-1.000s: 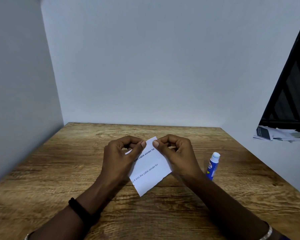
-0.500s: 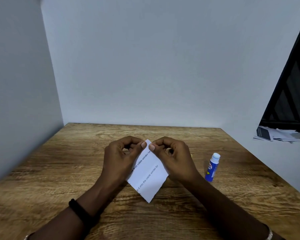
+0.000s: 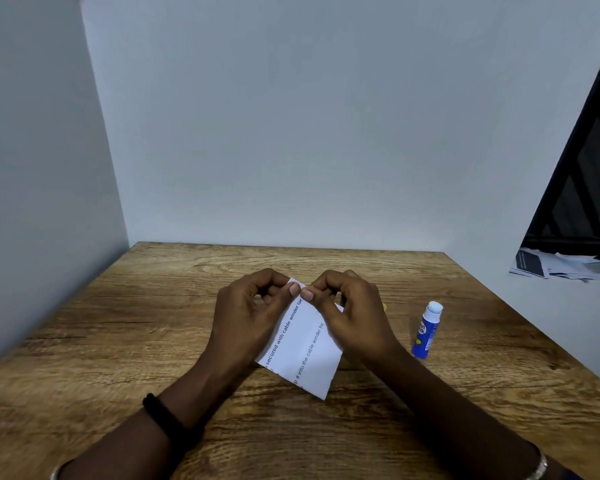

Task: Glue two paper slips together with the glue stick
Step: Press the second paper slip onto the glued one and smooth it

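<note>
Over the wooden table (image 3: 118, 341) the printed paper (image 3: 305, 348) has swung round, showing more text, and the thumbs have drawn together at its top edge. Left hand (image 3: 239, 317) and right hand (image 3: 357, 313) each pinch that edge, fingers curled, mid-table. Uneven pulling could rip it crookedly, I judge, leaving ragged slips. Standing near the right wrist, the glue stick (image 3: 427, 330) could be knocked over by that arm.

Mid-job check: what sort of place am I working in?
Probably an office or study desk nook: a wood-grain table against bare white walls, a glue stick near the held paper slip, and loose papers under a dark panel at right.
</note>
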